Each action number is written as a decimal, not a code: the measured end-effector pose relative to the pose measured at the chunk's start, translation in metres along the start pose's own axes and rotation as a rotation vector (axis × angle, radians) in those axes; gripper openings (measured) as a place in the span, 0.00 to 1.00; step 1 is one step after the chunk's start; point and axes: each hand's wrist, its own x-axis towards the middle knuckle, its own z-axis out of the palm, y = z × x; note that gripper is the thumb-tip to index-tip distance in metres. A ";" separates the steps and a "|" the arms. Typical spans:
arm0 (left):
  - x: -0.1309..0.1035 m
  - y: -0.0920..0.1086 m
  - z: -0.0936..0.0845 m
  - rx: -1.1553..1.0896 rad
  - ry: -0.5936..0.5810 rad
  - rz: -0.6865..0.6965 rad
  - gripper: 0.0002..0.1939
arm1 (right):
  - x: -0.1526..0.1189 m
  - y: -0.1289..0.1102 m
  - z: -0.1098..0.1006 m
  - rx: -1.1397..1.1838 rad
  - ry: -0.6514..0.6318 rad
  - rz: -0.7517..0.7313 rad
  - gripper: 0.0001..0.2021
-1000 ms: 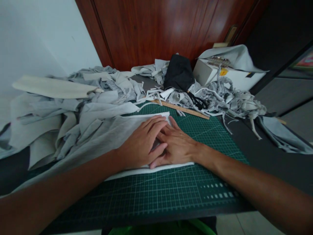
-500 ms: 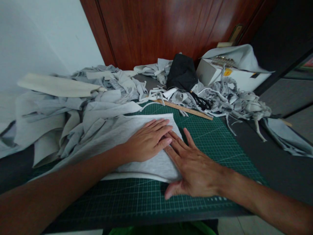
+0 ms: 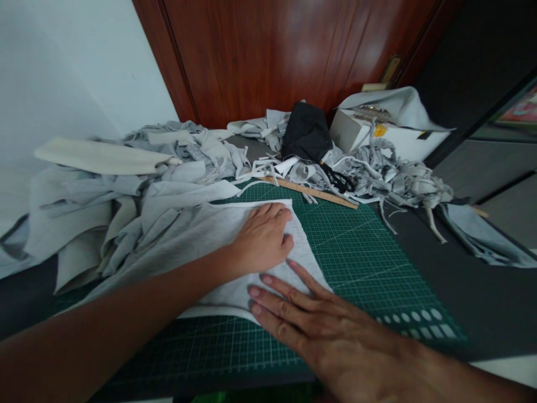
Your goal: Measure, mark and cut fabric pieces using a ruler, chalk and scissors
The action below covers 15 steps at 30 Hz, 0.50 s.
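Observation:
Light grey fabric [image 3: 222, 224] lies spread on a green cutting mat [image 3: 356, 246] with a white grid. On the fabric near its far right corner rests my left hand [image 3: 263, 238], its fingers bent and drawn together; whether it pinches any cloth is hidden. My right hand [image 3: 302, 313] lies palm down with fingers spread over the near right part of the fabric, covering that corner. The two hands are apart.
Grey fabric pieces [image 3: 84, 196] are heaped at the left, with a cream piece [image 3: 100, 155] on top. Behind the mat are a wooden ruler [image 3: 314, 193], a black pouch [image 3: 306, 131], tangled grey strips [image 3: 419, 179] and a white box [image 3: 403, 140].
My right hand has moved nearer and away from my left hand, onto the fabric's near corner. The fingers of my left hand have curled. The view has shifted slightly.

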 end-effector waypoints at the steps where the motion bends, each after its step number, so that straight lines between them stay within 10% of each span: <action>1: 0.002 0.000 0.002 0.014 0.030 -0.012 0.16 | 0.001 0.000 0.001 -0.003 0.004 -0.023 0.40; 6: 0.005 -0.010 0.010 0.067 0.057 -0.006 0.22 | 0.007 0.001 0.002 -0.032 0.003 -0.095 0.26; 15: 0.009 -0.016 0.010 0.108 -0.116 -0.116 0.41 | 0.006 -0.015 -0.062 0.296 0.007 -0.073 0.23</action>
